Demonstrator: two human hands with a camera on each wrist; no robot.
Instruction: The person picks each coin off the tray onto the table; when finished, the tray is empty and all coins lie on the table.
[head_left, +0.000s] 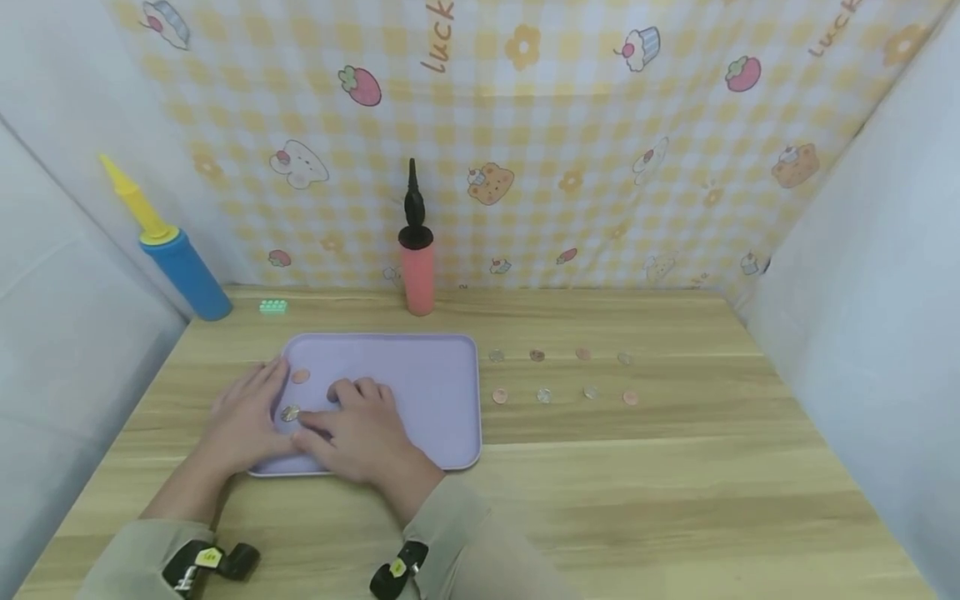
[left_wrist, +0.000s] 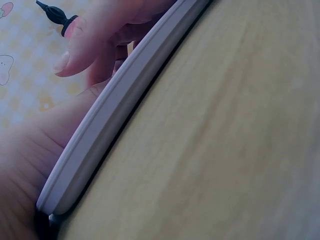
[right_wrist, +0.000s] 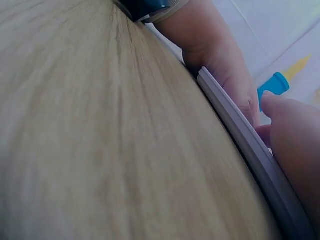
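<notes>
On the wooden table lies a lilac tray [head_left: 435, 400]. Over its left rim rests my left hand [head_left: 243, 421], the fingers fairly straight and the thumb reaching into the tray. A copper-coloured coin [head_left: 300, 377] lies beside the left fingertips. Between the two hands is a silver coin [head_left: 291, 412], flat in the tray. My right hand [head_left: 363, 433] is over the tray, its index fingertip at the silver coin's right edge and its other fingers loosely bent. In the wrist views the tray wall [left_wrist: 107, 120] hides both coins.
Several coins, silver and copper-coloured, lie in two rows right of the tray, one being a copper coin [head_left: 500, 397]. Behind the tray stand a pink pump [head_left: 418, 279] and a green toy brick [head_left: 273, 307]. A blue pump [head_left: 187, 275] leans at the back left.
</notes>
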